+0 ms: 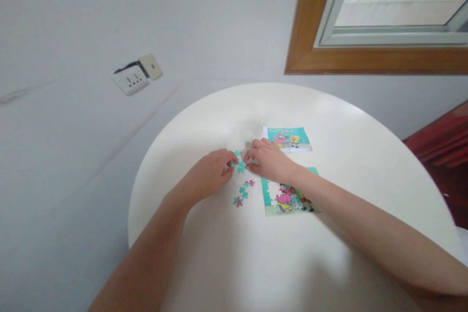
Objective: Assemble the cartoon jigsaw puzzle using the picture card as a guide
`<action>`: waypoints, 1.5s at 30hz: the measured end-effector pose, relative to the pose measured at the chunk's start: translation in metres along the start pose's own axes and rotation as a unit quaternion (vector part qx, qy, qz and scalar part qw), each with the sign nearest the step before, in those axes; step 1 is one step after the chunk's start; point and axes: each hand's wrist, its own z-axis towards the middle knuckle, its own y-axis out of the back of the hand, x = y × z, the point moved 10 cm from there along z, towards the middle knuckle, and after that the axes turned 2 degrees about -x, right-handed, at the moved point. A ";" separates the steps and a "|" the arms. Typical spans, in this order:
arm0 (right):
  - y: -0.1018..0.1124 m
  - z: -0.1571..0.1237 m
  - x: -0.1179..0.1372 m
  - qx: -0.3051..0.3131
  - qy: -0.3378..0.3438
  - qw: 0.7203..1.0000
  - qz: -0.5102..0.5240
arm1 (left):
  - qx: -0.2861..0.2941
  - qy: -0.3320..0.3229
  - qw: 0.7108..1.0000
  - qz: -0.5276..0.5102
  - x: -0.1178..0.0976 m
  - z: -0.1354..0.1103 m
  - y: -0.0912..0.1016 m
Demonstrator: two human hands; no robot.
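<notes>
Teal puzzle pieces (240,165) near the tabletop's (256,263) middle sit pinched between the narrowed fingers of the left hand (210,173) and right hand (268,160), loose pieces (242,193) just nearer, a part-built puzzle (288,200) under the right wrist, a picture card (288,138) toward the far edge.
</notes>
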 end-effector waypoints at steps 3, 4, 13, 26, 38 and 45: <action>-0.003 0.003 -0.003 0.000 0.009 0.999 0.035 | -0.007 -0.006 1.000 -0.006 -0.004 0.001 -0.002; -0.003 0.003 -0.004 -0.002 0.013 0.999 0.047 | -0.012 -0.008 1.000 -0.007 -0.005 0.002 -0.003; -0.003 0.003 -0.005 -0.034 0.026 0.995 0.093 | -0.017 -0.027 0.999 0.005 -0.011 0.009 -0.013; 0.061 -0.078 -0.037 -0.115 0.092 0.975 0.167 | -0.074 -0.015 0.988 -0.136 -0.045 0.009 -0.019; 0.026 -0.112 -0.044 -0.099 0.080 0.986 0.104 | -0.128 -0.002 0.991 -0.030 -0.071 0.015 -0.032; 0.020 -0.114 -0.038 -0.080 0.085 0.991 0.071 | -0.119 0.017 0.993 -0.003 -0.070 0.016 -0.033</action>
